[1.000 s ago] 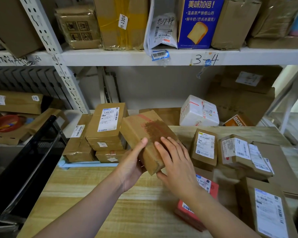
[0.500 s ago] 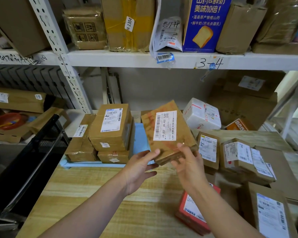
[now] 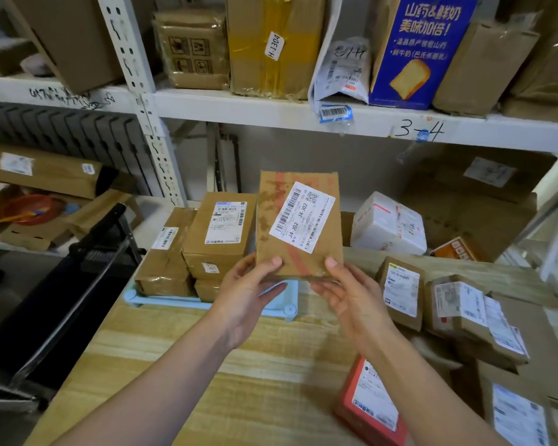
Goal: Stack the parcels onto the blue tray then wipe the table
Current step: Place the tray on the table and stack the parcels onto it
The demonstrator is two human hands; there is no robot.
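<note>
facing the camera label-first, a brown parcel [image 3: 298, 225] is pinched at its lower corners by the left hand [image 3: 245, 297] and right hand [image 3: 351, 300], above the blue tray [image 3: 281, 304].

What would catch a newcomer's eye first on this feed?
Dead centre, the left hand and right hand hold a brown parcel upright by its lower edge, white J4-J02 label facing the camera. Below it the blue tray already carries stacked parcels on its left side. Top right, a bright blue carton stands on the shelf.
</note>
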